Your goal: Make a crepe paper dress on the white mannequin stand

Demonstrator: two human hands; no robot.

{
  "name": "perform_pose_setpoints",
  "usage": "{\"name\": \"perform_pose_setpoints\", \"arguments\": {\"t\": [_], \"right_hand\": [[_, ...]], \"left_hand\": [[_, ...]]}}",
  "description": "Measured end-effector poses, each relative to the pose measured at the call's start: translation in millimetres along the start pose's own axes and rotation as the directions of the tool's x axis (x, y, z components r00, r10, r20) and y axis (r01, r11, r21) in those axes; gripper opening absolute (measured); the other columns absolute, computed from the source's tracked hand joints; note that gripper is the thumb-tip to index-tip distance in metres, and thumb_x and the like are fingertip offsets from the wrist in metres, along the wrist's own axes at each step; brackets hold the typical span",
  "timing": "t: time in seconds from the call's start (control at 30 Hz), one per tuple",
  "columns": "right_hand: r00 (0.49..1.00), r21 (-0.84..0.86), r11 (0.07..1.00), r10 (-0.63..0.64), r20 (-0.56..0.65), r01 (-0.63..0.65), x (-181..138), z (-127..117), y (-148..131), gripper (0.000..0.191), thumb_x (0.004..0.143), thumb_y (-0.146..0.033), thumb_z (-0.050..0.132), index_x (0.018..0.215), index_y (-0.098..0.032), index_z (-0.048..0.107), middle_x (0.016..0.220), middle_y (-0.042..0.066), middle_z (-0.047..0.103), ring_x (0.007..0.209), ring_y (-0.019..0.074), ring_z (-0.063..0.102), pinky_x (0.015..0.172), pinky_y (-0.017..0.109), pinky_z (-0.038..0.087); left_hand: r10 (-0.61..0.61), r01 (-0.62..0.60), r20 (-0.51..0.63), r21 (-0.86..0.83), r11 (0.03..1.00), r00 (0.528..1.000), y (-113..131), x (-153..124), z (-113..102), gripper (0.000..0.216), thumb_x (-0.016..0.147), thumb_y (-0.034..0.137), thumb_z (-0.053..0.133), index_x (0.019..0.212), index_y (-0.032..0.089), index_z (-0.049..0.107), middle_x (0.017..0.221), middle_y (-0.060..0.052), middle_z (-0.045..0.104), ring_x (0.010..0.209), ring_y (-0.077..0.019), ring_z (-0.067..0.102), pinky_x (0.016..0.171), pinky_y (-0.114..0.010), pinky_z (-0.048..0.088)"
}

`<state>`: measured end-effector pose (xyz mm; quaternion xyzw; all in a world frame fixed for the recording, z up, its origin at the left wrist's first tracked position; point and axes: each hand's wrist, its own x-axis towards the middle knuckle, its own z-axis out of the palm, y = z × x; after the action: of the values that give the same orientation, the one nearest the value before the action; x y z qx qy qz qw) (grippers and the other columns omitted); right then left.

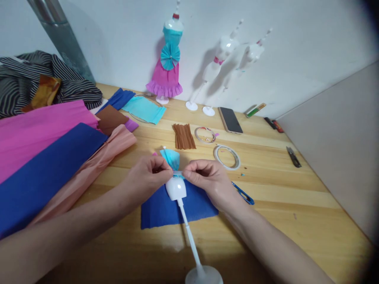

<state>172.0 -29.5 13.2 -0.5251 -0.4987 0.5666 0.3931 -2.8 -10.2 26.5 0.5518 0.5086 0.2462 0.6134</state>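
Note:
A small white mannequin (176, 189) on a thin stand lies tilted toward me, its round base (204, 275) at the bottom edge. My left hand (148, 177) and my right hand (207, 179) pinch a light-blue crepe paper piece (171, 157) at the mannequin's top, fingers closed from both sides. Under them lies a dark blue crepe sheet (177, 209) on the wooden table (281, 197).
Rolls of pink, blue and peach crepe paper (53, 157) lie at the left, with striped cloth behind. A dressed mannequin (168, 59) and two bare ones (225, 59) stand by the wall. A phone (230, 119), tape rings (226, 156), brown strips (183, 136) and blue-handled snips (244, 194) are nearby.

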Motion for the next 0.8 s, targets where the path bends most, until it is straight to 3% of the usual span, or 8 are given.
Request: {"name": "perform_pose_setpoints", "arguments": {"t": [0.1, 0.17, 0.27, 0.37, 0.47, 0.53, 0.67, 0.8], "right_hand": [[0.997, 0.167, 0.985, 0.034, 0.068, -0.045, 2, -4, -1, 0.028, 0.065, -0.040, 0.078, 0.063, -0.014, 0.066, 0.049, -0.003, 0.052, 0.043, 0.0059, 0.039, 0.046, 0.022, 0.035], [0.996, 0.160, 0.987, 0.013, 0.091, -0.028, 0, -8, -4, 0.028, 0.063, -0.039, 0.080, 0.063, -0.014, 0.068, 0.050, -0.003, 0.054, 0.044, 0.0063, 0.042, 0.046, 0.021, 0.036], [0.988, 0.019, 0.996, -0.090, 0.122, 0.088, -4, -16, -13, 0.029, 0.069, -0.042, 0.077, 0.073, -0.013, 0.072, 0.061, 0.002, 0.061, 0.054, 0.0098, 0.051, 0.051, 0.022, 0.039], [0.944, -0.069, 0.977, -0.176, 0.280, 0.203, -10, -24, -24, 0.049, 0.081, -0.056, 0.058, 0.101, -0.013, 0.073, 0.070, 0.005, 0.065, 0.059, 0.0137, 0.054, 0.049, 0.024, 0.038], [0.941, -0.301, 0.901, -0.250, 0.230, 0.313, -11, -25, -29, 0.042, 0.084, -0.051, 0.057, 0.089, -0.012, 0.074, 0.067, 0.006, 0.065, 0.059, 0.0148, 0.055, 0.050, 0.026, 0.038], [0.930, -0.505, 0.784, -0.346, 0.126, 0.360, -9, -26, -29, 0.034, 0.085, -0.042, 0.058, 0.077, -0.013, 0.073, 0.061, 0.004, 0.062, 0.054, 0.0135, 0.052, 0.048, 0.026, 0.037], [0.779, -0.723, 0.554, -0.626, -0.037, 0.411, -5, -34, -26, 0.016, 0.084, -0.027, 0.059, 0.082, -0.014, 0.068, 0.058, 0.000, 0.054, 0.049, 0.0113, 0.045, 0.047, 0.025, 0.035], [0.624, -0.590, 0.372, -0.721, 0.303, 0.716, -6, -38, -28, 0.013, 0.081, -0.018, 0.063, 0.093, -0.017, 0.062, 0.072, 0.003, 0.058, 0.065, 0.0152, 0.054, 0.057, 0.028, 0.044]], "left_hand": [[0.050, -0.051, -0.024, -0.049, 0.997, 0.998, 5, -5, 2, 0.019, 0.067, 0.031, 0.057, 0.057, 0.016, 0.051, 0.044, 0.009, 0.035, 0.042, -0.0051, 0.027, 0.043, -0.020, 0.020], [0.082, -0.084, -0.038, -0.067, 0.994, 0.996, 9, -9, 3, 0.019, 0.067, 0.030, 0.057, 0.056, 0.016, 0.050, 0.047, 0.007, 0.038, 0.044, -0.0051, 0.029, 0.044, -0.019, 0.022], [0.090, -0.094, -0.088, -0.052, 0.994, 0.992, 13, -14, 3, 0.019, 0.067, 0.028, 0.056, 0.056, 0.015, 0.049, 0.052, 0.005, 0.043, 0.049, -0.0059, 0.034, 0.046, -0.019, 0.025], [0.075, -0.079, -0.122, -0.031, 0.996, 0.990, 15, -16, 4, 0.019, 0.067, 0.029, 0.056, 0.055, 0.015, 0.049, 0.053, 0.005, 0.042, 0.051, -0.0064, 0.034, 0.047, -0.020, 0.025], [0.020, -0.023, -0.075, -0.040, 0.999, 0.997, 14, -17, 6, 0.021, 0.066, 0.031, 0.056, 0.054, 0.015, 0.049, 0.050, 0.005, 0.041, 0.048, -0.0061, 0.033, 0.045, -0.019, 0.024], [-0.005, 0.000, -0.078, -0.057, 0.998, 0.997, 14, -18, 7, 0.021, 0.064, 0.030, 0.056, 0.053, 0.016, 0.047, 0.047, 0.006, 0.040, 0.046, -0.0052, 0.032, 0.042, -0.018, 0.022], [-0.036, 0.024, -0.103, -0.113, 0.993, 0.994, 11, -18, 8, 0.021, 0.063, 0.026, 0.057, 0.050, 0.017, 0.042, 0.042, 0.008, 0.034, 0.039, -0.0028, 0.027, 0.038, -0.016, 0.018], [-0.192, 0.179, -0.038, -0.227, 0.957, 0.981, 5, -14, 11, 0.019, 0.060, 0.027, 0.058, 0.050, 0.018, 0.045, 0.034, 0.010, 0.034, 0.030, -0.0022, 0.023, 0.033, -0.017, 0.012]]}}
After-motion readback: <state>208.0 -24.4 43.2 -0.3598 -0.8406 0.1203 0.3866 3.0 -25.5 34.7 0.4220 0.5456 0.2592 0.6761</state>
